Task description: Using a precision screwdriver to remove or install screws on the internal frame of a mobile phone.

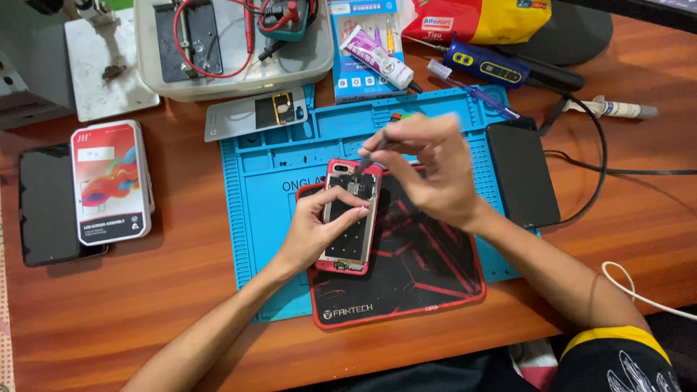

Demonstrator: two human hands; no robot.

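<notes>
— Head view first: what have the hands got?

— The left hand (316,229) is curled around an opened phone (351,215) with a red frame, thumb and fingers pressing on its exposed inner side. The phone lies on a black-and-red pad (428,276), tilted a little, its camera end pointing away from the person.

— And the right hand (428,170)?

— Raised just above the phone's top end, fingers pinched shut on a thin dark tool (374,154). The tool's tip points down toward the camera end of the phone; whether it touches, I cannot tell, since that part is blurred.

— What sits beneath the pad?

— A blue work mat (261,196) on the wooden table (145,312); the pad overlaps the mat's near edge.

— Anything close by?

— Right of the mat, touching its edge, a flat black slab (521,173). At the far left a dark phone (47,205) lies face up, and just beside it a boxed screen part (110,181) with a colourful cover. Beyond the mat rests a silvery phone back cover (255,112), and behind that a white tray (232,43) holding a meter with red leads. Farther right lie a white-and-purple tube (377,56), a blue electric tool (494,69) and a small syringe (613,109), well apart from the hands.
</notes>
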